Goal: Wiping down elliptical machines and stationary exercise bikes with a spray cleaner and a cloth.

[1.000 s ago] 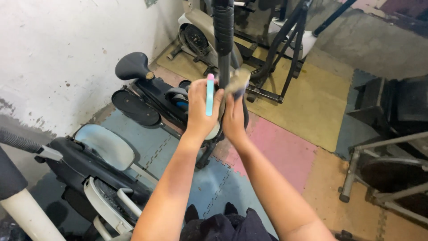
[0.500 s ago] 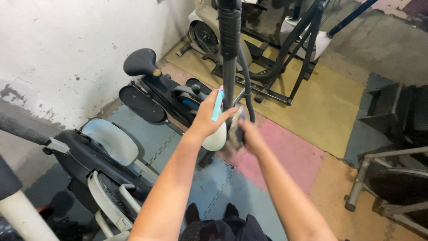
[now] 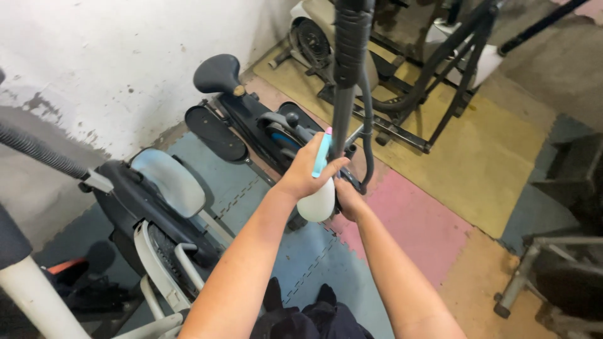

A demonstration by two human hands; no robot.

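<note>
Two hands meet at the dark upright handlebar pole of an elliptical trainer. Left hand grips a white spray bottle with a teal and pink trigger, fingers wrapped around its neck, held just beside the pole. Right hand sits low against the pole behind the bottle; its finger state cannot be told. Below lie coloured foam floor mats. Left of the arms stands an exercise bike.
</note>
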